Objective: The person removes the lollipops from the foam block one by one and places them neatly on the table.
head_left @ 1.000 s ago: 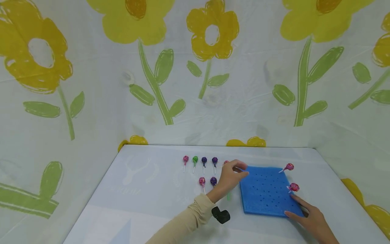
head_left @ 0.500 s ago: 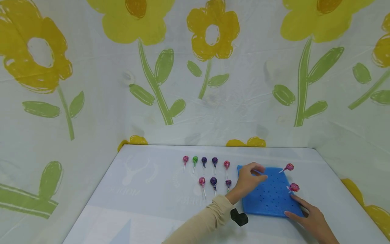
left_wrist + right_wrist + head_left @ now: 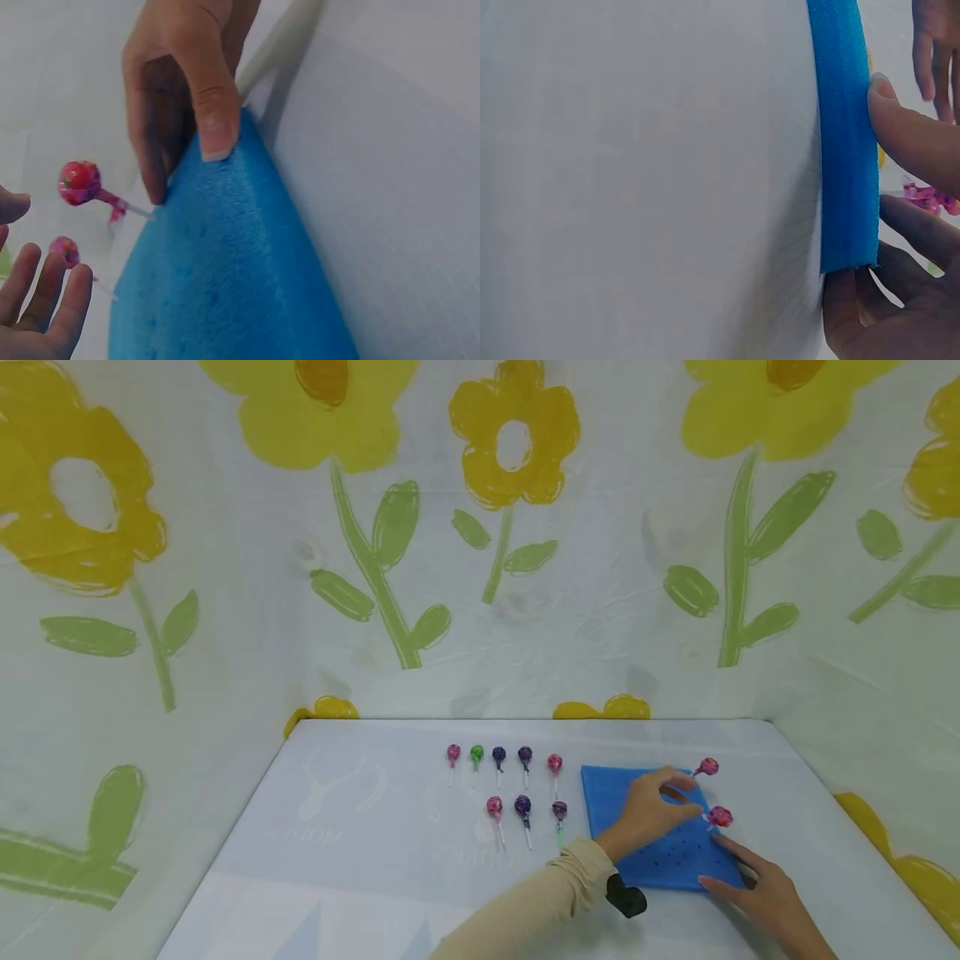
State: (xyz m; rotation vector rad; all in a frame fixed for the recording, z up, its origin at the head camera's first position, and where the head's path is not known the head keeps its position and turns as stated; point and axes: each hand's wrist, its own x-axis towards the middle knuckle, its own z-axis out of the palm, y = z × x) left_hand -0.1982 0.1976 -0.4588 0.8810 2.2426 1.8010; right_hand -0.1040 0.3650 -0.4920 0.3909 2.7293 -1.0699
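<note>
Resting at the near right corner of the blue foam board (image 3: 652, 827), the right hand (image 3: 765, 897) presses it with straight fingers. Beyond, the left hand (image 3: 652, 806) hovers over the board, fingers curled; whether they pinch anything cannot be told. Two pink lollipops (image 3: 720, 816) stand in the far right edge.

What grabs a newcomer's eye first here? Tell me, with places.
The blue foam board with its grid of holes, on the table's right side, both hands on it. Two pink lollipops stick out of its far right edge, and eight more lollipops lie in two rows left of it.
</note>
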